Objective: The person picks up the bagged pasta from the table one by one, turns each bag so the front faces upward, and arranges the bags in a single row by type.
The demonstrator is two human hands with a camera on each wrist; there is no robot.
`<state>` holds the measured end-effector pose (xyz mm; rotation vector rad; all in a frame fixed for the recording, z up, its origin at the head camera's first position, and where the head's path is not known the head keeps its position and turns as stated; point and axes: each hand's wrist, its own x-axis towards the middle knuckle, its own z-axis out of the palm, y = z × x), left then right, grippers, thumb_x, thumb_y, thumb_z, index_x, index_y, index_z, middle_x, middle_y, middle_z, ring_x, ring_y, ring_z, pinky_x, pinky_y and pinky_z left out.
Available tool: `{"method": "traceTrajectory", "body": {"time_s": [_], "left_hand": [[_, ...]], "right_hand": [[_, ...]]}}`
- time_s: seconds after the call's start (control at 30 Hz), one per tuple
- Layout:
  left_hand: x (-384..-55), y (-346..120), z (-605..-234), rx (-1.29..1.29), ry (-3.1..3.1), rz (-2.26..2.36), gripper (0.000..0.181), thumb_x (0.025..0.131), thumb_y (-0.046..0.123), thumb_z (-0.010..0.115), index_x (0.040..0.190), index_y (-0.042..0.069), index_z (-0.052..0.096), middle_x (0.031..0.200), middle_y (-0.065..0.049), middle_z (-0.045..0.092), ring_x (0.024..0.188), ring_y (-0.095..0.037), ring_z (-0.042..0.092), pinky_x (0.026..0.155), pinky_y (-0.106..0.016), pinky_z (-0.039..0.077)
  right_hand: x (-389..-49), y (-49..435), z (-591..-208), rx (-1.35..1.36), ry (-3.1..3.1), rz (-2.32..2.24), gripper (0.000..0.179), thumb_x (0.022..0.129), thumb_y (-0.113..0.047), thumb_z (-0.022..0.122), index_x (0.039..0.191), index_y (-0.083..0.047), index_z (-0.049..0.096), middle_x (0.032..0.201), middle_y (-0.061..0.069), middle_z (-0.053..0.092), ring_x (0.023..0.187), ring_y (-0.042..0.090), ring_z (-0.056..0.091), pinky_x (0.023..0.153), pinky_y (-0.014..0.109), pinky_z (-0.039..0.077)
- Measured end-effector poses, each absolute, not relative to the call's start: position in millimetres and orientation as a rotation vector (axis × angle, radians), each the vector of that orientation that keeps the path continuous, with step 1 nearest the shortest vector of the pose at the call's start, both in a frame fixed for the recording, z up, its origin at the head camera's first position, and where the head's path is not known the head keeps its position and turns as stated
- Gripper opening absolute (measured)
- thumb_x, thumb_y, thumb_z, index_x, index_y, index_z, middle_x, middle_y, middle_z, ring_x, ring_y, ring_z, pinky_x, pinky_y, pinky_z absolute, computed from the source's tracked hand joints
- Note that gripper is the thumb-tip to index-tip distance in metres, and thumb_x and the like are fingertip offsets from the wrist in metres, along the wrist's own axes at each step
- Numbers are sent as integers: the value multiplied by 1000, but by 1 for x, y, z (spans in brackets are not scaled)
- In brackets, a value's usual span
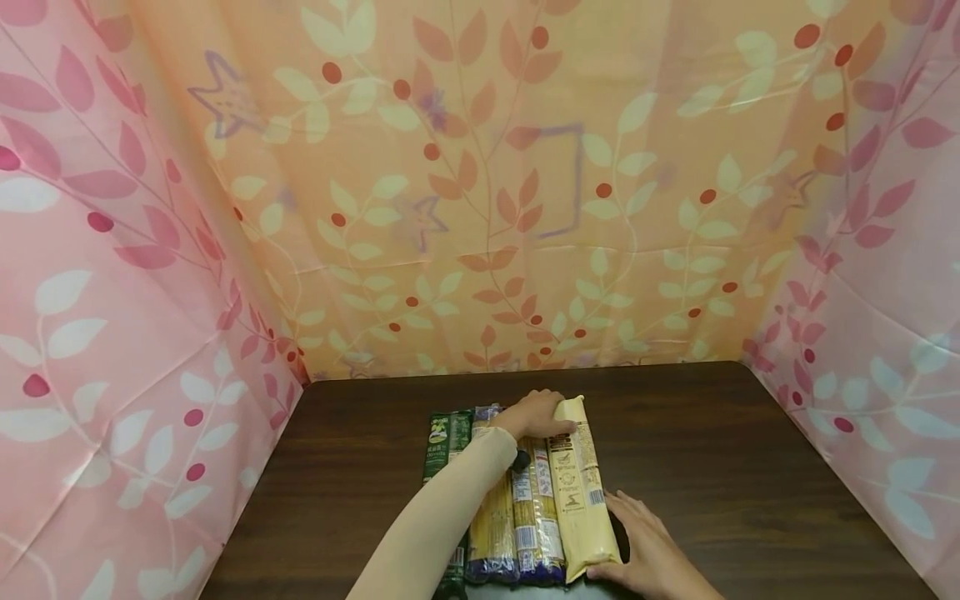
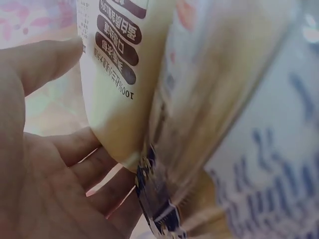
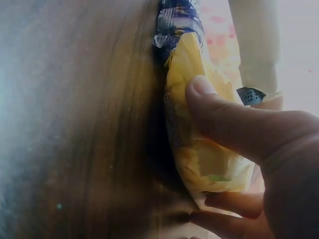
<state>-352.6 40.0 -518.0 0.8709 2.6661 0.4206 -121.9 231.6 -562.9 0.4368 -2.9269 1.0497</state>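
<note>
Dark wood-grain table [image 1: 720, 450]; on it, row: green pack [image 1: 438, 442] at left, two clear spaghetti packs [image 1: 537, 518], yellow pasta pack [image 1: 579, 500] at right. Left hand [image 1: 534, 414] grasps yellow pack's far end; right hand [image 1: 651, 546], near right corner. Apparently squaring row; next move likely calls for even leftward nudge.

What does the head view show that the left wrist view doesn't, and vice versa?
Head only: the right hand at the near end of the yellow packet, the green packet at the far left of the row, the sleeve and the table.

Left wrist only: the palm side of the left hand, plus a readable "100%", upside down on the yellow packet.

Both: the left hand at the yellow packet, with a clear packet beside it.
</note>
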Motion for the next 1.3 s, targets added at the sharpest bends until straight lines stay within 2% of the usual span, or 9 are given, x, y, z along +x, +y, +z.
{"method": "traceTrajectory", "body": {"time_s": [0.23, 0.37, 0.53, 0.63, 0.77, 0.93, 1.03, 1.2, 1.3], "left_hand": [[-350, 37, -508, 851, 2652, 594, 73, 107, 59, 58, 162, 12, 48, 164, -10, 48, 154, -32, 40, 121, -49, 41], [-348, 33, -499, 835, 2669, 728, 70, 108, 59, 56, 160, 13, 50, 158, -6, 54, 148, -31, 45, 115, -48, 46], [-344, 28, -491, 783, 2705, 867, 67, 107, 63, 55, 158, 18, 52, 153, -2, 58, 140, -27, 47, 108, -47, 49], [-342, 27, -486, 766, 2724, 909, 68, 107, 65, 54, 157, 19, 53, 152, -2, 59, 136, -27, 46, 105, -46, 50], [-340, 27, -482, 721, 2727, 1001, 70, 106, 67, 54, 155, 18, 54, 151, -2, 59, 133, -27, 45, 100, -44, 51], [-333, 28, -479, 614, 2688, 1199, 73, 101, 72, 59, 146, 15, 58, 128, -4, 63, 112, -24, 48, 81, -37, 54], [-329, 28, -478, 530, 2683, 1287, 74, 97, 74, 63, 140, 14, 58, 118, -5, 61, 109, -24, 49, 75, -36, 54], [-329, 22, -480, 460, 2690, 1341, 63, 95, 70, 70, 126, 17, 54, 111, -6, 59, 112, -29, 51, 74, -40, 54], [-328, 19, -483, 458, 2662, 1383, 51, 98, 60, 73, 120, 18, 54, 108, -7, 59, 104, -26, 53, 71, -39, 55]], "right_hand": [[-120, 228, -562, 494, -2873, 1152, 108, 79, -47, 96, 159, 4, 44, 145, 29, 58, 127, 54, 56, 89, 66, 53], [-122, 228, -560, 525, -2805, 1165, 110, 81, -46, 95, 163, -1, 38, 149, 26, 58, 126, 51, 61, 90, 59, 56], [-123, 231, -557, 588, -2734, 1197, 113, 83, -42, 94, 170, -7, 30, 154, 26, 55, 119, 28, 69, 86, 34, 59], [-122, 232, -556, 631, -2687, 1300, 112, 85, -34, 93, 171, -7, 26, 157, 32, 50, 119, 18, 67, 83, 27, 58], [-121, 230, -558, 710, -2583, 1339, 111, 85, -20, 93, 170, -3, 25, 157, 37, 46, 122, 13, 64, 82, 26, 59], [-123, 224, -562, 791, -2464, 1107, 113, 75, -6, 97, 166, 4, 30, 156, 31, 48, 136, 12, 53, 92, 21, 54], [-125, 222, -562, 870, -2412, 1084, 110, 77, -3, 95, 165, 8, 31, 159, 29, 44, 144, 7, 44, 96, 19, 52], [-125, 223, -561, 958, -2389, 1149, 100, 84, 0, 90, 165, 8, 31, 168, 24, 35, 156, 0, 28, 103, 16, 47], [-123, 224, -562, 968, -2394, 1187, 98, 86, 3, 88, 165, 7, 31, 169, 26, 32, 158, -1, 23, 105, 15, 45]]}}
